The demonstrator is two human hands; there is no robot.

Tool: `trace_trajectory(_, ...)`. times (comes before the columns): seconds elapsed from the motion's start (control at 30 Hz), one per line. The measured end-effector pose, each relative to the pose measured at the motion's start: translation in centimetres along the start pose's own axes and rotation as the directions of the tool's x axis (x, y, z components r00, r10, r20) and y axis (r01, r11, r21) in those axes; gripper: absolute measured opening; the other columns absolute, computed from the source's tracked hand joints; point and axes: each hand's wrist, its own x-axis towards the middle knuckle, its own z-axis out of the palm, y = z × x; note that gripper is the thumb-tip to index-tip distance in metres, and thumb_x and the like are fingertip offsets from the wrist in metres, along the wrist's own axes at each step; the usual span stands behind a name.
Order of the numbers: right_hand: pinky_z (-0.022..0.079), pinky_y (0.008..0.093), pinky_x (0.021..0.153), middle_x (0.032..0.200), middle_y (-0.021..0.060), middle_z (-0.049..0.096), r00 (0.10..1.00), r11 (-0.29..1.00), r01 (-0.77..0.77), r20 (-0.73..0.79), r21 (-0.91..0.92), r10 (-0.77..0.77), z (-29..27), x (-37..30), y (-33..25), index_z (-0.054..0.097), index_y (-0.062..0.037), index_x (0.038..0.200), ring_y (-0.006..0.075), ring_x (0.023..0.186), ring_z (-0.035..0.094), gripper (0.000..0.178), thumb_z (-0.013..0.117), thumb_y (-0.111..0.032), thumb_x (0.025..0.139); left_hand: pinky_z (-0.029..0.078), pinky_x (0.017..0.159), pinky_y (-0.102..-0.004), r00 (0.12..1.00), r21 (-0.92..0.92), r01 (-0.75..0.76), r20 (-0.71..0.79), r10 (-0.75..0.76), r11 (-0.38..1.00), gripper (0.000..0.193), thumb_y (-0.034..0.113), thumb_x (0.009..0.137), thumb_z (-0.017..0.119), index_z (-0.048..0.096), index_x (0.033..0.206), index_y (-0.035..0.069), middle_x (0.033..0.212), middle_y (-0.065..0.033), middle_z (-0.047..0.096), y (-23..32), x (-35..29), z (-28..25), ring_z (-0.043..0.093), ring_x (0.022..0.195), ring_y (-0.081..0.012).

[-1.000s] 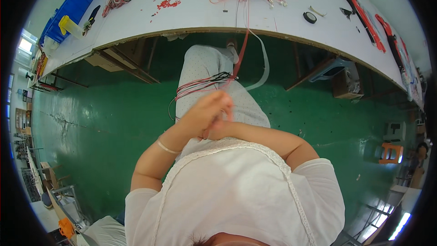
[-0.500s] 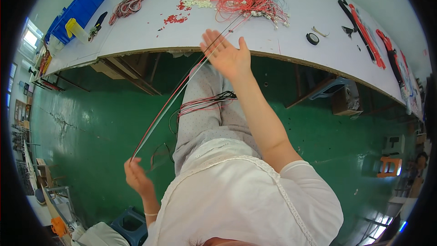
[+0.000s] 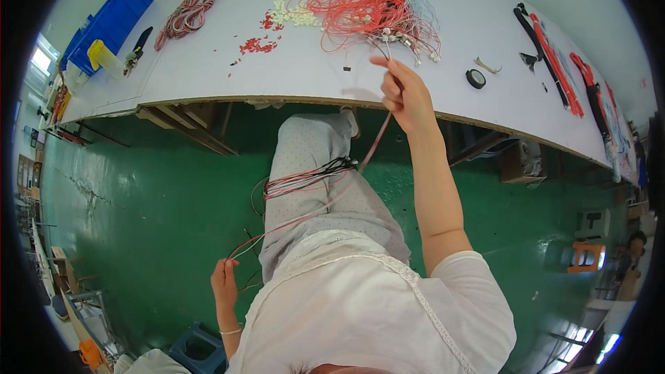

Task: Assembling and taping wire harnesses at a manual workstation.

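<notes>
wires (image 3: 296,221) in red and white run, in the head view, from the person's left hand (image 3: 224,282) beside the hip, across the lap, up to the right hand (image 3: 409,97) above the table (image 3: 208,82) edge. the left hand pinches them; the right hand's curled fingers grasp them near a tangled red heap (image 3: 360,7). a bundle (image 3: 305,183) of red, black and white leads lies over the thighs. white connectors (image 3: 296,12) and red bits (image 3: 258,46) lie left of the heap, a black tape roll (image 3: 476,79) right. lettering anywhere is too small to tell.
</notes>
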Motion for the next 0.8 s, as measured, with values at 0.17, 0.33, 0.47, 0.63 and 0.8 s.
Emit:
trace_trajectory(0.17, 0.021, 0.0222, 0.043, 0.056, -0.0073, 0.034, 0.961, 0.968, -0.23, 0.131, -0.099, 0.242, -0.2, -8.1, 1.9, 0.061, 0.0, 0.11, 0.0032, 0.046, 0.025, 0.032, 0.048, -0.028, 0.102, 0.049, 0.085, -0.035, 0.87, 0.191, -0.396, 0.392, 0.3, 0.898, 0.034, 0.026, 0.093, 0.064, 0.065, 0.12, 0.005, 0.103, -0.0136, 0.068, -0.1, 4.3, 2.3, 0.064, 0.096, -0.0232)
trace_trajectory(0.33, 0.02, 0.0222, 0.044, 0.056, -0.0062, 0.035, 0.968, 0.967, -0.253, -0.006, -0.029, 0.253, -1.1, -12.6, 4.8, 0.06, -0.0006, 0.107, 0.0035, 0.047, 0.025, 0.031, 0.046, -0.027, 0.103, 0.031, 0.113, -0.0354, 0.592, -0.496, -0.241, 0.606, 0.532, 0.834, 0.06, 0.022, 0.096, 0.059, 0.038, 0.148, 0.001, 0.142, -0.0124, 0.052, 17.3, 11.7, 10.0, 0.043, 0.136, -0.0213)
trace_trajectory(0.47, 0.021, 0.0222, 0.045, 0.055, -0.005, 0.035, 0.957, 0.992, -0.109, -0.261, 0.069, 0.123, -1.5, -12.6, 5.6, 0.06, -0.0012, 0.102, 0.0044, 0.048, 0.027, 0.033, 0.044, -0.029, 0.103, 0.037, 0.108, -0.0351, 0.515, -0.563, 0.029, 0.717, 0.47, 0.826, 0.056, 0.033, 0.102, 0.051, 0.038, 0.147, 0.001, 0.141, -0.0138, 0.053, 27.1, 15.0, 20.5, 0.05, 0.13, -0.0223)
trace_trajectory(0.63, 0.025, 0.0223, 0.048, 0.055, -0.0045, 0.039, 0.952, 0.929, -0.302, -0.113, -0.213, 0.283, -2.2, -16.2, 7.8, 0.061, -0.0032, 0.098, 0.0052, 0.05, 0.032, 0.034, 0.042, -0.031, 0.103, 0.049, 0.093, -0.0342, 0.323, -0.569, 0.685, 0.797, 0.511, 0.455, 0.048, 0.034, 0.104, 0.044, 0.047, 0.14, 0.002, 0.116, -0.0083, 0.063, 31.9, 16.1, 22.5, 0.062, 0.102, -0.0187)
trace_trajectory(0.8, 0.025, 0.0225, 0.048, 0.056, -0.002, 0.04, 0.94, 0.973, -0.228, -0.271, -0.041, 0.209, -3.7, -15.3, 7.6, 0.058, -0.0028, 0.095, 0.0056, 0.048, 0.032, 0.032, 0.042, -0.029, 0.103, 0.049, 0.073, -0.0304, 0.392, -0.562, 0.749, 0.803, 0.45, 0.351, 0.042, 0.031, 0.103, 0.045, 0.054, 0.131, 0.002, 0.091, -0.002, 0.06, 32.8, 18.1, 26.2, 0.056, 0.075, -0.0122)
